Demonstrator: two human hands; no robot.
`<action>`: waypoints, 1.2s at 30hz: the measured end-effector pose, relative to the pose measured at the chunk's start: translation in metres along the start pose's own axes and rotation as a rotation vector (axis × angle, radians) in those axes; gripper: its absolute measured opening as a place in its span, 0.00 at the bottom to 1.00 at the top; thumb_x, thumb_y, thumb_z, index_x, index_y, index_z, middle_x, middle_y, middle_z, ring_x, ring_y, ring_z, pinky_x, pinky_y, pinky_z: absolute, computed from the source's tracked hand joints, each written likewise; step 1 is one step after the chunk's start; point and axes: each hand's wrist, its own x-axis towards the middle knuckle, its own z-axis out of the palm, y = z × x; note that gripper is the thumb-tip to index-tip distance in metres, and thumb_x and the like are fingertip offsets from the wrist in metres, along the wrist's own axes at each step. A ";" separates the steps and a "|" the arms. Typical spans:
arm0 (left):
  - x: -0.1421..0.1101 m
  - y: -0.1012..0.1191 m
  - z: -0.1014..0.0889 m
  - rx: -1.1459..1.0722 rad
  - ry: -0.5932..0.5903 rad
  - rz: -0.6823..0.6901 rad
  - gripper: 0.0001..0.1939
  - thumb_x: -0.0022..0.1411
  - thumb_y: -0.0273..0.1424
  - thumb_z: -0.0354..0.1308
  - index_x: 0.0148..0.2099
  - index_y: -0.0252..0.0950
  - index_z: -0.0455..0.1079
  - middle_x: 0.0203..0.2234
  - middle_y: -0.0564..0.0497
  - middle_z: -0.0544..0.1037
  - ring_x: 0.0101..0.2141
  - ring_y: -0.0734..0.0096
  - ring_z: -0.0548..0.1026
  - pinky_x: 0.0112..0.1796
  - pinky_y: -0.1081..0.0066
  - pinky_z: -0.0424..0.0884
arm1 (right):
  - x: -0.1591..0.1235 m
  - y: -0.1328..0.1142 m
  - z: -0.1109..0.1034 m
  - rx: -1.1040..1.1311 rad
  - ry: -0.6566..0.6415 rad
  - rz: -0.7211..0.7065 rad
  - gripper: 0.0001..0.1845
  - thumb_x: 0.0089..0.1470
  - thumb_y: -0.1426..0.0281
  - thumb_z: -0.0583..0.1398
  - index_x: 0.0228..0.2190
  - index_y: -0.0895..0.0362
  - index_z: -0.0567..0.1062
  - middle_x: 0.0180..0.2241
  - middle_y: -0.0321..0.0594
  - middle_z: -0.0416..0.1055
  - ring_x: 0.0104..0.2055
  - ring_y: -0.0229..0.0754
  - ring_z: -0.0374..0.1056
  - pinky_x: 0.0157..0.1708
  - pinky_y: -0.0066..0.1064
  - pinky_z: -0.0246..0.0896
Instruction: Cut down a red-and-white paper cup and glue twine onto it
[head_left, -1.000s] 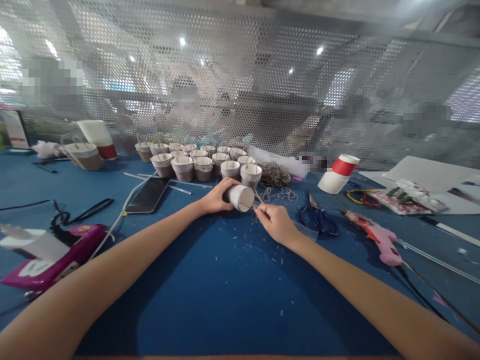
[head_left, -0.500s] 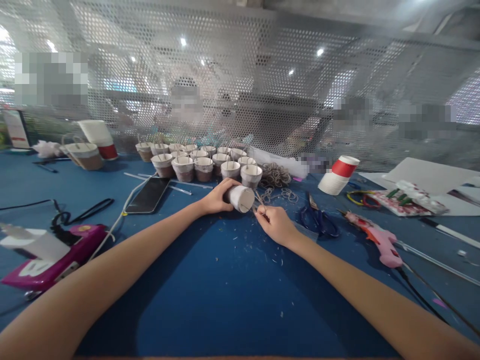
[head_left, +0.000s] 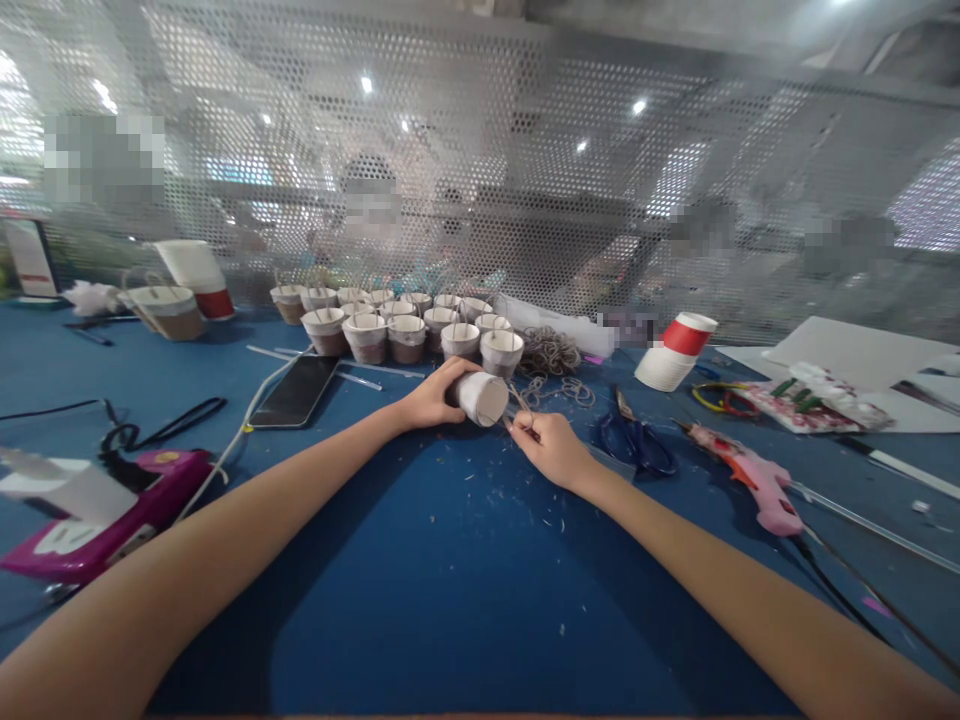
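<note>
My left hand wraps round a small paper cup lying on its side, its pale round end turned towards my right. Just right of that cup, my right hand pinches a thin piece of twine between thumb and fingers. The twine reaches to the cup's end; whether it is fixed there I cannot make out. Behind my hands stand several wrapped paper cups with twine handles. A tangled heap of twine lies beside them, with loose strands in front.
Blue-handled scissors and a pink glue gun lie to the right. Stacked paper cups lean behind them. On the left are a black phone and a purple power strip with cables. A perforated metal screen rises behind the table.
Almost nothing differs. Both hands keep their hold on the cup and twine in nearly the same place; the view has shifted very slightly.
</note>
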 end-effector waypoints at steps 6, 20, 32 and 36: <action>0.000 0.001 0.000 0.004 -0.005 -0.004 0.31 0.40 0.24 0.56 0.50 0.36 0.60 0.45 0.48 0.66 0.48 0.57 0.65 0.52 0.56 0.60 | 0.001 0.003 0.001 0.023 -0.012 0.018 0.19 0.55 0.65 0.50 0.15 0.55 0.54 0.14 0.29 0.51 0.18 0.32 0.48 0.21 0.27 0.41; 0.001 -0.001 0.001 -0.017 0.004 -0.002 0.31 0.39 0.25 0.57 0.50 0.36 0.60 0.45 0.47 0.66 0.48 0.55 0.65 0.52 0.54 0.60 | 0.001 0.005 0.005 -0.017 0.169 0.047 0.16 0.54 0.67 0.50 0.17 0.55 0.57 0.14 0.32 0.56 0.18 0.34 0.53 0.24 0.28 0.45; 0.001 -0.002 0.001 -0.025 -0.008 0.004 0.32 0.40 0.24 0.56 0.51 0.34 0.60 0.45 0.47 0.66 0.48 0.57 0.65 0.52 0.57 0.60 | 0.001 0.003 0.003 0.038 0.145 0.033 0.15 0.54 0.67 0.51 0.17 0.55 0.61 0.14 0.32 0.59 0.18 0.33 0.55 0.23 0.27 0.47; 0.000 -0.002 0.001 -0.038 -0.009 -0.002 0.32 0.39 0.24 0.56 0.51 0.35 0.60 0.46 0.47 0.66 0.48 0.56 0.64 0.52 0.57 0.60 | 0.001 0.003 0.004 0.019 0.139 0.014 0.15 0.53 0.68 0.52 0.17 0.55 0.60 0.14 0.31 0.56 0.17 0.33 0.53 0.23 0.27 0.46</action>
